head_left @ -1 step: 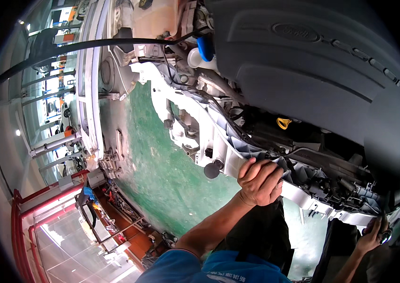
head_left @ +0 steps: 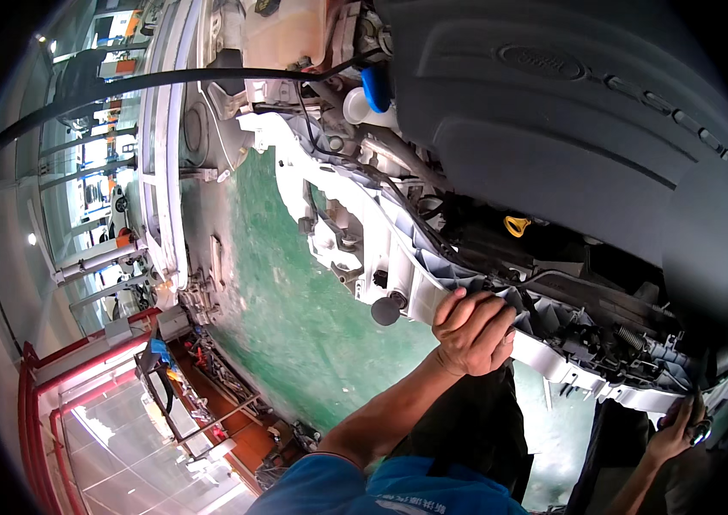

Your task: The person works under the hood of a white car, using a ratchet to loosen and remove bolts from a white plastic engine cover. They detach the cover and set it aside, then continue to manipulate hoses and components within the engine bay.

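Green floor [head_left: 295, 300], yellow dipstick loop [head_left: 516, 226], blue cap [head_left: 376, 87]

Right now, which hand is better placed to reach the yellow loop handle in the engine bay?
Left, probably. The left hand grips the pale front panel just below the yellow loop handle; the right hand sits far off at the panel's end.

Person wears a short-sleeved blue fabric shirt [head_left: 381, 489] with light printed lettering and dark black trousers [head_left: 476, 429]. Both forearms bare; left hand [head_left: 474, 330] and right hand [head_left: 675, 431] ungloved.
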{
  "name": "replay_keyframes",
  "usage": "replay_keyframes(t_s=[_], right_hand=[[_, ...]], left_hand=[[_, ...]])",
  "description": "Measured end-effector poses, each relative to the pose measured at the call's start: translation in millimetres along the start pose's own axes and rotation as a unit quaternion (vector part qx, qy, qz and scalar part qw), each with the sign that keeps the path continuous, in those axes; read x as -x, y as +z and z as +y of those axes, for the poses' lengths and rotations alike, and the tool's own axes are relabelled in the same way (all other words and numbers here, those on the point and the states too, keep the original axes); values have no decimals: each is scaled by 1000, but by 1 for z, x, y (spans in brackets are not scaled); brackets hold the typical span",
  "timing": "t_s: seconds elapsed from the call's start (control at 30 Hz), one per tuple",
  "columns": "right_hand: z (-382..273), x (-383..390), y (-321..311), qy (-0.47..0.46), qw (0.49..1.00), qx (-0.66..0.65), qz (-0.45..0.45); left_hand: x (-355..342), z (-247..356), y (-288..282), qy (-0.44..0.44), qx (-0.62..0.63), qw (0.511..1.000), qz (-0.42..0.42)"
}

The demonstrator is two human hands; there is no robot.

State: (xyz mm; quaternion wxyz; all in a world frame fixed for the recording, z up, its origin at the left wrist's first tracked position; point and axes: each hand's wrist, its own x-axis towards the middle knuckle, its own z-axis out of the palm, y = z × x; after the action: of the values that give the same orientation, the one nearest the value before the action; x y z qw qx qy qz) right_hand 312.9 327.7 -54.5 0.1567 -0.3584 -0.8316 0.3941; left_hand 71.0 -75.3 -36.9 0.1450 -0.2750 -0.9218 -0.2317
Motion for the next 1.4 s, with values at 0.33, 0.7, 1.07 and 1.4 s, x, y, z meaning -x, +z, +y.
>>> replay_keyframes(t_s=[0.33,0.7,1.07,1.4], right_hand=[[4,-5,4,39,998,-36,14],[-37,-11,25,107,986,-114,48],[-21,-20,24,72,990,-109,53],[-22,-22,24,42,994,-79,58]], left_hand=[[-1,-4,-3,-1,8,1000,11],[-3,-2,-3,5,21,999,48],[-2,-2,-7,9,32,997,63],[0,-2,-5,6,33,997,68]])
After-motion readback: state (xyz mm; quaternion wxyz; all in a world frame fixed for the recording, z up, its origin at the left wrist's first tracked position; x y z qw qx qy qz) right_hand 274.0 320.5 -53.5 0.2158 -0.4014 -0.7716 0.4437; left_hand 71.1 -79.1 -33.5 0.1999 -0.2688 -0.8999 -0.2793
